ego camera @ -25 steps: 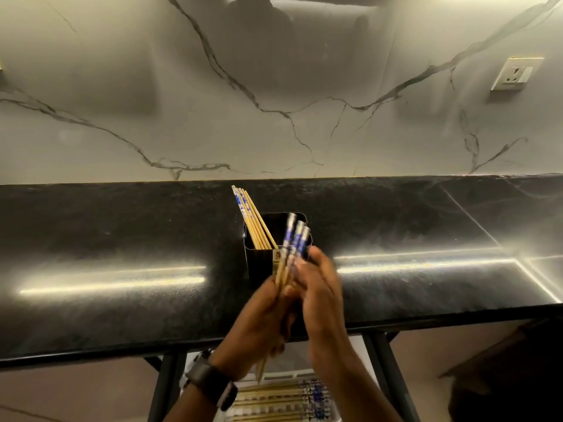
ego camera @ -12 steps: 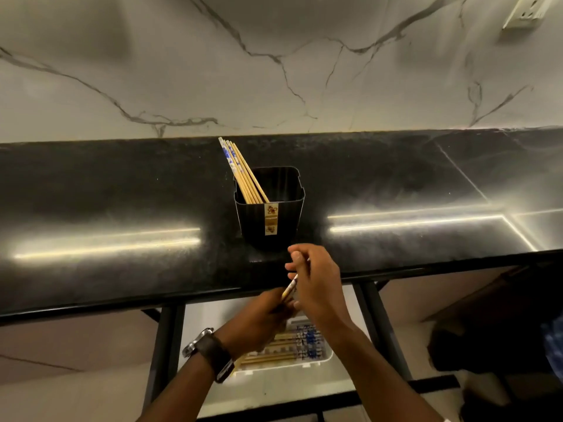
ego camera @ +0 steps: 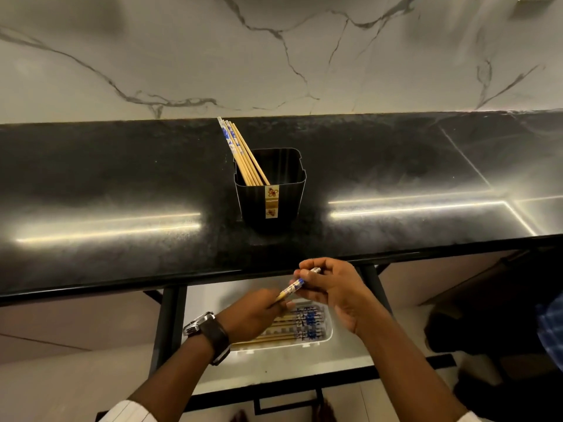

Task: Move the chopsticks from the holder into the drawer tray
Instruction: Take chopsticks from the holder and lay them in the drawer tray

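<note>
While both hands pinch it, one chopstick (ego camera: 295, 286) spans left hand (ego camera: 254, 315) to right hand (ego camera: 332, 287).

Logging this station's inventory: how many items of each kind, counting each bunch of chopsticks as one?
Black square plastic holder: 1
White plastic drawer tray: 1
Bunches of blue-patterned bamboo chopsticks: 3 (in holder, held, in tray)
Dark-strapped wristwatch: 1
Total: 6

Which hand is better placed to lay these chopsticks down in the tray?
Probably the left hand. It grips the held chopsticks lower down, directly over the white tray, while the right hand pinches their patterned ends higher, near the counter edge.
</note>
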Tool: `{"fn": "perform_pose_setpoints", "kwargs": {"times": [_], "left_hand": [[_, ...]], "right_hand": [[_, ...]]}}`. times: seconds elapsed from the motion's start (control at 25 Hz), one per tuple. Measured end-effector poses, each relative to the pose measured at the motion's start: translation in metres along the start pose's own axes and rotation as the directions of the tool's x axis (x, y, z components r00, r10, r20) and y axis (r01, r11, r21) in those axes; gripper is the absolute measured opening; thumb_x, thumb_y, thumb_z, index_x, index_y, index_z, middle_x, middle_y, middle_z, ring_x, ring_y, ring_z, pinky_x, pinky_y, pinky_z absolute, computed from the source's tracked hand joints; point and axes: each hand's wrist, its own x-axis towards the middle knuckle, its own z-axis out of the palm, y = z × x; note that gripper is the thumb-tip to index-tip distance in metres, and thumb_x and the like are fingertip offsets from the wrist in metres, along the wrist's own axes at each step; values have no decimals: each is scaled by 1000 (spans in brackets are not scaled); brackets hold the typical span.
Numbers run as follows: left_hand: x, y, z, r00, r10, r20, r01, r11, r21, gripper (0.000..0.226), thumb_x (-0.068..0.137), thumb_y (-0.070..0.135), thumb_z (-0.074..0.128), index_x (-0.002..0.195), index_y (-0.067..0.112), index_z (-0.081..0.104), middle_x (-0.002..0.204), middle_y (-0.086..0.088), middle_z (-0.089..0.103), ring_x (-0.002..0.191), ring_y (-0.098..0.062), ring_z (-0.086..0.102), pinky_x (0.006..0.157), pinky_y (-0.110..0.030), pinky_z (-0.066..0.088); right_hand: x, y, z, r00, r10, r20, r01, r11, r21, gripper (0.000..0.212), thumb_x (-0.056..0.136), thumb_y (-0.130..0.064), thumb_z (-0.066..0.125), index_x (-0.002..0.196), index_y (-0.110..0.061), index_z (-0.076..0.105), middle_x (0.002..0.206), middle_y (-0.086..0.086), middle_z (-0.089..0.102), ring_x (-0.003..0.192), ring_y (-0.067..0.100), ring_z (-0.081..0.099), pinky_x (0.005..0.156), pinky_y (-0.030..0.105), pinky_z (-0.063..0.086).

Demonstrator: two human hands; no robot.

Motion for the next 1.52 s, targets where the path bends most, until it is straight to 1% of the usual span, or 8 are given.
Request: {"fn": "perform_pose_setpoints", "kwargs": {"times": [0.16, 0.36, 0.52, 0.72, 0.84, 1.0, 1.16, 1.52], "left_hand": [[1, -8, 11, 986, -118, 120, 144, 963, -228, 26, 104, 42, 46, 88, 29, 62, 54, 19, 58, 43, 1, 48, 45, -12, 39], [-1, -41, 3, 904, -272, 328, 366, 891, -269, 34, 102, 46, 50, 93, 19, 68, 61, 7, 47, 43, -6, 34, 38, -19, 30], [-20, -77, -20, 906, -344, 248, 416, 837, -356, 24, 102, 22, 58, 109, 3, 71, 77, -7, 73, 51, -11, 54, 46, -22, 46], [-24, -81, 11, 688, -723, -59, 269, 329, -905, 13, 95, -3, 63, 104, -9, 69, 100, -28, 76, 84, -39, 77, 62, -36, 65], [-14, -80, 35, 532, -847, 3, 90, 52, -995, 16, 98, -5, 56, 112, -9, 63, 103, -29, 72, 90, -43, 72, 66, -42, 63], [-4, -75, 44, 501, -841, 203, -17, -244, -970, 35, 104, 1, 40, 137, -1, 51, 130, -26, 62, 118, -41, 61, 94, -53, 52], [3, -73, 46, 446, -846, 291, -37, -343, -939, 44, 104, 3, 28, 146, 1, 43, 150, -24, 47, 141, -40, 43, 115, -58, 35], [6, -50, 30, 485, -814, 320, -47, -390, -920, 39, 105, 22, 39, 141, 11, 48, 145, -22, 51, 139, -43, 43, 117, -58, 31]], "right_hand": [[-5, 35, 1, 982, 156, 103, -182, 924, 336, 44, 83, -7, 75, 124, 2, 61, 117, 24, 72, 105, 40, 72, 72, 39, 62], [8, 70, 7, 869, 406, -283, -277, 872, 404, 24, 87, -5, 73, 109, 4, 67, 92, 21, 78, 78, 32, 78, 57, 36, 63], [12, 89, -3, 741, 590, -320, -360, 752, 552, 22, 93, 6, 64, 114, 8, 59, 106, 27, 69, 83, 35, 67, 81, 45, 56], [20, 96, 0, 681, 655, -329, -434, 722, 539, 35, 98, 11, 52, 132, 13, 50, 120, 32, 62, 98, 41, 64, 101, 51, 49], [26, 94, 3, 634, 688, -353, -478, 708, 519, 37, 101, 12, 43, 137, 9, 46, 136, 32, 55, 126, 43, 56, 107, 53, 44], [36, 89, 8, 557, 738, -381, -492, 662, 565, 36, 107, 1, 33, 139, 5, 48, 139, 28, 55, 130, 40, 54, 108, 52, 43], [38, 81, 18, 521, 776, -356, -526, 620, 582, 32, 108, -13, 40, 131, 1, 57, 129, 23, 62, 122, 37, 60, 102, 52, 49], [38, 68, 25, 588, 737, -335, -531, 663, 527, 32, 107, -21, 35, 104, 1, 57, 99, 24, 65, 90, 41, 63, 80, 59, 51]]}}
